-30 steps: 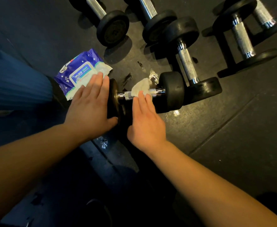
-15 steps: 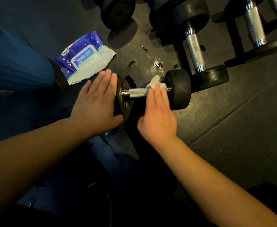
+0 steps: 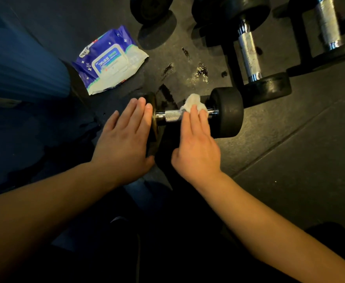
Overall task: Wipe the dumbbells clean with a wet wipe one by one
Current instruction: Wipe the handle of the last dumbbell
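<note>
A small dumbbell [image 3: 226, 112] with black heads and a chrome handle lies crosswise on the dark floor in front of me. A crumpled white wet wipe [image 3: 191, 102] sits on the right part of its handle. My right hand [image 3: 196, 148] presses the wipe onto the handle with straight fingers. My left hand [image 3: 124, 139] lies flat with straight fingers against the outer face of the dumbbell's left head, which it mostly hides.
A blue and white wet wipe pack [image 3: 109, 60] lies on the floor to the upper left. More dumbbells [image 3: 249, 52] stand behind, at the top and top right. Wet spots [image 3: 201, 70] mark the floor. A blue trouser leg [image 3: 20, 64] is at the left.
My right hand has slid the wipe along the handle from near its left end to its right end. My left hand has stayed flat on the left head.
</note>
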The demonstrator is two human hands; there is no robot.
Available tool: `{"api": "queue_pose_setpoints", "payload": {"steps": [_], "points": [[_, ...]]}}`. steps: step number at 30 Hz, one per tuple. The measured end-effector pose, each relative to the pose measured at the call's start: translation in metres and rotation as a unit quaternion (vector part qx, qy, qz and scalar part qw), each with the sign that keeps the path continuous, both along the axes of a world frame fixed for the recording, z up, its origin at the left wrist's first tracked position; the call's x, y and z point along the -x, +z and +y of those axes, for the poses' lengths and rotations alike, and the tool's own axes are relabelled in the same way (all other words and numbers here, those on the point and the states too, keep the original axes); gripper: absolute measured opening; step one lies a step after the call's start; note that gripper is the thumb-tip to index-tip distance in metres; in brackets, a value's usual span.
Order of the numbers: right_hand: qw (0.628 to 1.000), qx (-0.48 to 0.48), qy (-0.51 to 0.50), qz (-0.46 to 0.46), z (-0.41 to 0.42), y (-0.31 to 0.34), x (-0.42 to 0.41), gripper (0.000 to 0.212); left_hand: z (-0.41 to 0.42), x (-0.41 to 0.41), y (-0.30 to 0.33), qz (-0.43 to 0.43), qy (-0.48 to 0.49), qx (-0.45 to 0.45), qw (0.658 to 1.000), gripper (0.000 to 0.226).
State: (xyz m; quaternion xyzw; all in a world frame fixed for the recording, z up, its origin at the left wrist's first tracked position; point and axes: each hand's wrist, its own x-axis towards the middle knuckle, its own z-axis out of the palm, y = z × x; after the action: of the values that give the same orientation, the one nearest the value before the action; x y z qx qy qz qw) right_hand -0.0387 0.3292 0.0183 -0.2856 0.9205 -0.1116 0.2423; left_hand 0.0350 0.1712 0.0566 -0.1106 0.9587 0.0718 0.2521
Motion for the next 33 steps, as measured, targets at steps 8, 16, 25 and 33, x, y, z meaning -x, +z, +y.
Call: {"api": "queue_pose_setpoints", "payload": {"steps": [8, 16, 25, 33], "points": [[0.998, 0.004, 0.059, 0.008, 0.023, 0.001, -0.005, 0.092, 0.006, -0.017, 0.006, 0.017, 0.009, -0.006, 1.0, 0.11], [0.996, 0.006, 0.085, -0.038, 0.013, 0.005, -0.023, 0.09, 0.011, -0.01, -0.001, -0.006, 0.022, -0.012, 1.0, 0.113], [0.997, -0.04, 0.046, -0.037, 0.042, 0.01, -0.022, 0.091, 0.032, -0.053, 0.003, -0.02, -0.004, -0.007, 1.0, 0.108], [0.986, -0.017, 0.154, -0.067, 0.046, 0.01, -0.036, 0.086, 0.035, -0.055, 0.003, -0.024, 0.028, -0.021, 0.999, 0.11]]}}
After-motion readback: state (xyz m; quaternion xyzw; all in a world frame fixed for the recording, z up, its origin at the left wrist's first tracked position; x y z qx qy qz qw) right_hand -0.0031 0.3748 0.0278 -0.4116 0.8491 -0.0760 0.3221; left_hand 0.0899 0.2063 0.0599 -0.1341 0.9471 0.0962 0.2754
